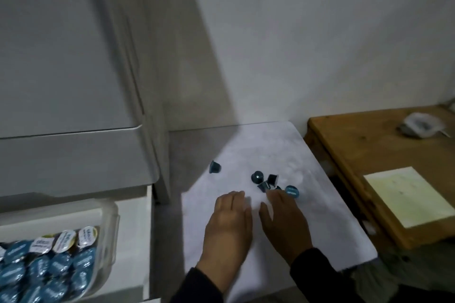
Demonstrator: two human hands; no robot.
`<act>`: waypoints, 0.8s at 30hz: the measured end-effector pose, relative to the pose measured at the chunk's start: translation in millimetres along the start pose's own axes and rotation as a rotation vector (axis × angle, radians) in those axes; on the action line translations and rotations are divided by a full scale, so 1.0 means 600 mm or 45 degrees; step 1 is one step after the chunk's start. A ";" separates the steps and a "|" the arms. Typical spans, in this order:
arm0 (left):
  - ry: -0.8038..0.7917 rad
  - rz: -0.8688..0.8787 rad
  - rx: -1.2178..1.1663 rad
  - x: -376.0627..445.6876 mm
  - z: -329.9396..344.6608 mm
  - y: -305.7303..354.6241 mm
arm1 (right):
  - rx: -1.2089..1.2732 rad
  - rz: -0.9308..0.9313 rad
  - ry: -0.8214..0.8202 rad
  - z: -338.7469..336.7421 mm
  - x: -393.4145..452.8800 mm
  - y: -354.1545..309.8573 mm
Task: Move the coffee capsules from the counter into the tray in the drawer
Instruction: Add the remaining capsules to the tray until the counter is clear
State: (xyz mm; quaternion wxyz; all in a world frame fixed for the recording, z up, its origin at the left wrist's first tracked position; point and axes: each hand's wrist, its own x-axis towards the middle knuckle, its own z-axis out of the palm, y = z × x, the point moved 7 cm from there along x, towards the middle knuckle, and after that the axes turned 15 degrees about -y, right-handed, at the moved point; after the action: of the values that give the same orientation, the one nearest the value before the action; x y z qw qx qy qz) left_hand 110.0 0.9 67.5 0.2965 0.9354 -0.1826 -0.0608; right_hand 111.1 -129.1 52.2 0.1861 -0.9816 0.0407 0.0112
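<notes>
Head view: I had both hands out over the white table (320,216), palms down, fingers fairly straight, gripping nothing as far as I could see. Left hand (230,224) sat nearer the drawer side; right hand (283,219) sat just beside it, fingertips touching or nearly touching the capsule cluster.

The coffee capsules lay just fwd of my fingertips: a tight cluster (267,183) of dark blue ones straight ahead of the right hand, w/ one foil-lid capsule (292,190) at its right edge, just beside the right fingers. One stray capsule (215,167) lay apart, fwd and left, closer to the left hand's line. Most were tipped on their sides; exact count unclear, blurred.

The tray (108,229) in the open drawer (138,241) was low left of both hands, well apart from the cluster, already holding many capsules.

My read: right hand was nearer the cluster, left hand nearer the stray and the tray, so the carry would run right-to-left, across and down.
</notes>
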 end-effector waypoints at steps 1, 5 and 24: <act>0.031 0.002 0.001 0.016 0.018 0.008 | 0.008 0.020 -0.031 -0.002 0.010 0.027; -0.039 -0.069 -0.077 0.082 0.088 0.019 | -0.008 0.032 -0.084 0.005 0.049 0.111; -0.048 -0.188 -0.357 0.201 0.198 -0.026 | 0.200 -0.122 -0.143 0.070 0.107 0.166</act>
State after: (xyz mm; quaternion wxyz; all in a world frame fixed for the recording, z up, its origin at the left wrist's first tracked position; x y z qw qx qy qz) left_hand 200.1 -96.3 -39.4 0.4154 0.8944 -0.1088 -0.1250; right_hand 166.4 -211.1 -25.6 0.2648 -0.9627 -0.0159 0.0542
